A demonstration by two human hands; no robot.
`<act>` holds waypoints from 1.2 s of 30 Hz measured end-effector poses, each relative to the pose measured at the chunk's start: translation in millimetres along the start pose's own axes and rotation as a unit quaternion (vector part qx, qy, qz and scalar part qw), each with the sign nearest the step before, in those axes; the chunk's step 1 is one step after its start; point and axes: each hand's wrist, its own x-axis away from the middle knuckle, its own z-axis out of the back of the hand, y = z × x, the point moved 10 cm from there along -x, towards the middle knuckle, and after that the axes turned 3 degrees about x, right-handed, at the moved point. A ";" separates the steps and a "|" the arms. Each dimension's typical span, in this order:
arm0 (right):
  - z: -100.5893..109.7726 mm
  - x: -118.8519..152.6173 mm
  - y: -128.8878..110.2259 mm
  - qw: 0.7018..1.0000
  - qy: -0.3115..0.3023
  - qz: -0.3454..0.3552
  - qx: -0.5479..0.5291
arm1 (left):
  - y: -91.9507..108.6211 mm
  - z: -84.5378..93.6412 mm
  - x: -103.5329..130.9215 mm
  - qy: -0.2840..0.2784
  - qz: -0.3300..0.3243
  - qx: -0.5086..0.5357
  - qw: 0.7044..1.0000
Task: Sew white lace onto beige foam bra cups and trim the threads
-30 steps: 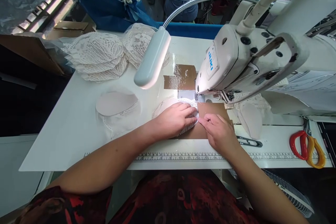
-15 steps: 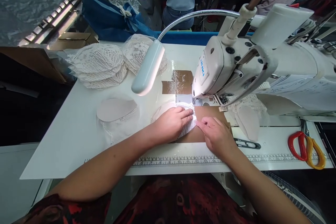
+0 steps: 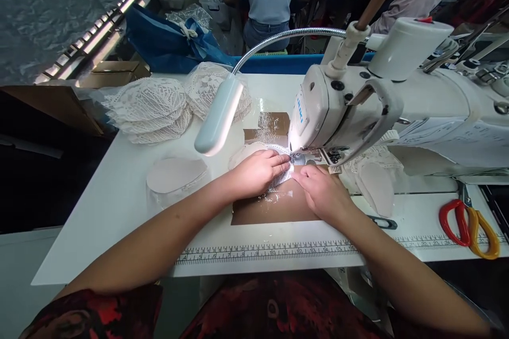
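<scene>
A white lace cup piece lies beneath the needle area of a white sewing machine, with its far edge at the presser foot. My left hand bears down on it from the left, fingers together and bent over the fabric; its thumb is hidden. At the near right edge of the piece, my right hand is closed in a pinch, index finger and thumb by the lace. Brown tape covers the table under both hands.
Lace cups are stacked at the back left, below a lamp. A pale oval pad lies left. More lace pieces rest right of the machine. Scissors and a ruler strip line the front edge. A person sits beyond.
The lace piece has turned and moved farther under the machine. My right hand has shifted up and slightly left with its edge, and more brown tape shows in front. The view has tilted a little.
</scene>
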 end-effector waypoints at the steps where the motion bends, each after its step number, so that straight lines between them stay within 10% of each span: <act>1: -0.3 -0.6 0.8 1.000 0.003 -0.006 0.005 | -1.2 0.8 -0.6 0.000 -0.002 -0.002 1.000; 36: -7.8 0.6 18.7 0.991 0.059 -0.058 -0.102 | -22.2 1.8 -4.4 0.017 0.036 -0.012 0.999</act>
